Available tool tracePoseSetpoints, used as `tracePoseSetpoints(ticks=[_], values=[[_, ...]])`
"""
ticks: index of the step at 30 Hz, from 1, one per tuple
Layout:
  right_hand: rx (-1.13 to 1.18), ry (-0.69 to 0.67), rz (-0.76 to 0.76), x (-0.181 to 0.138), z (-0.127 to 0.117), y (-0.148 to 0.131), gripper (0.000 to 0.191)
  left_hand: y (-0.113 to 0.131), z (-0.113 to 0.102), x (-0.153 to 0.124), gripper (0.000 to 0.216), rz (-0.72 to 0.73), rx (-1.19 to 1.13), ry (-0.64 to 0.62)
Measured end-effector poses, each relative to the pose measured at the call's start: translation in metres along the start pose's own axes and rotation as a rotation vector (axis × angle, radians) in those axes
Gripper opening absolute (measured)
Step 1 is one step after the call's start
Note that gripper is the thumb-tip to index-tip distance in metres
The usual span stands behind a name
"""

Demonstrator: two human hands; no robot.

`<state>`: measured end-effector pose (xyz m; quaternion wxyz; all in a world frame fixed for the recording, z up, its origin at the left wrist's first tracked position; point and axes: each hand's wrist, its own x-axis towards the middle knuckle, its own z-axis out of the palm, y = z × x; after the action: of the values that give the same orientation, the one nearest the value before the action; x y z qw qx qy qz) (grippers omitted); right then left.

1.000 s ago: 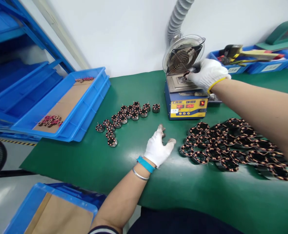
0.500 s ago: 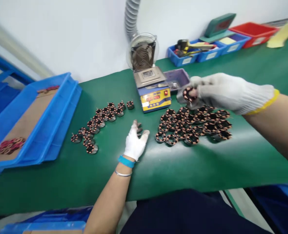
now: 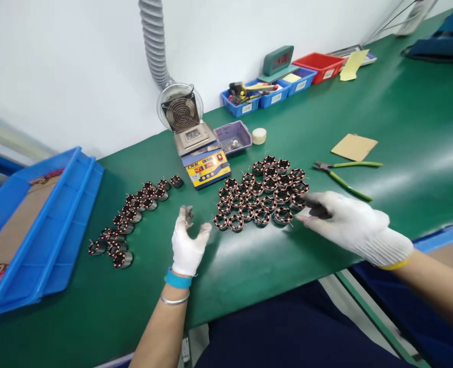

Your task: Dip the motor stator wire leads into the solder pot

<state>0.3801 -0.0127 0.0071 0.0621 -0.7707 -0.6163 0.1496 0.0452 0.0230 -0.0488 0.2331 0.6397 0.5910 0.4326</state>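
My right hand [image 3: 351, 225], in a white glove, lies at the right edge of a cluster of copper-wound stators [image 3: 261, 194] on the green table [image 3: 288, 266]. Its fingers are closed round a dark stator [image 3: 317, 209], low against the cluster. My left hand [image 3: 188, 240], also gloved, rests on the table left of the cluster with thumb and fingers apart and nothing in them. A second row of smaller stators [image 3: 134, 209] runs off to its left.
A blue-and-yellow solder pot [image 3: 205, 161] with a fan [image 3: 180, 108] and a grey hose [image 3: 153, 41] stands behind the stators. A purple tray [image 3: 234, 137], tape roll [image 3: 259, 135], green-handled pliers [image 3: 345, 174], cardboard piece [image 3: 354, 146], parts bins [image 3: 249, 99] and a blue crate [image 3: 38, 220] are around.
My right hand has come away from the solder pot with a stator, swung right and dropped to the cluster's right edge. The view has turned right. My left hand has barely moved.
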Motion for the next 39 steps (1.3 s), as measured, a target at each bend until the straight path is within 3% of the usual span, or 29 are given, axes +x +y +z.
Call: tracePoseSetpoints(ticks=[2, 5, 8, 12, 16, 24, 28, 31, 39], values=[[-0.026, 0.119, -0.149, 0.002, 0.002, 0.014, 0.088, 0.019, 0.005, -0.01, 0.079, 0.243, 0.152, -0.006], [-0.125, 0.202, -0.344, 0.017, 0.011, 0.03, 0.12, 0.062, 0.029, -0.023, 0.086, 0.483, 0.329, -0.268], [-0.186, 0.183, -0.447, 0.04, 0.018, 0.03, 0.127, 0.106, 0.065, -0.021, 0.091, 0.472, 0.521, -0.514], [-0.238, 0.11, -0.453, 0.058, 0.017, 0.018, 0.118, 0.136, 0.099, 0.003, 0.108, 0.339, 0.707, -0.553], [-0.281, 0.072, -0.397, 0.052, 0.008, 0.006, 0.108, 0.133, 0.109, 0.023, 0.113, 0.265, 0.763, -0.541], [-0.243, -0.041, -0.218, 0.035, 0.0, -0.017, 0.108, 0.123, 0.106, 0.026, 0.107, 0.356, 0.786, -0.531], [-0.207, -0.01, -0.212, 0.034, 0.004, -0.016, 0.109, 0.121, 0.104, 0.028, 0.107, 0.343, 0.814, -0.543], [-0.166, 0.0, -0.232, 0.03, 0.008, -0.011, 0.104, 0.118, 0.098, 0.029, 0.102, 0.424, 0.794, -0.588], [-0.101, 0.027, -0.206, 0.017, 0.017, -0.014, 0.108, 0.117, 0.086, 0.038, 0.116, 0.462, 0.788, -0.644]])
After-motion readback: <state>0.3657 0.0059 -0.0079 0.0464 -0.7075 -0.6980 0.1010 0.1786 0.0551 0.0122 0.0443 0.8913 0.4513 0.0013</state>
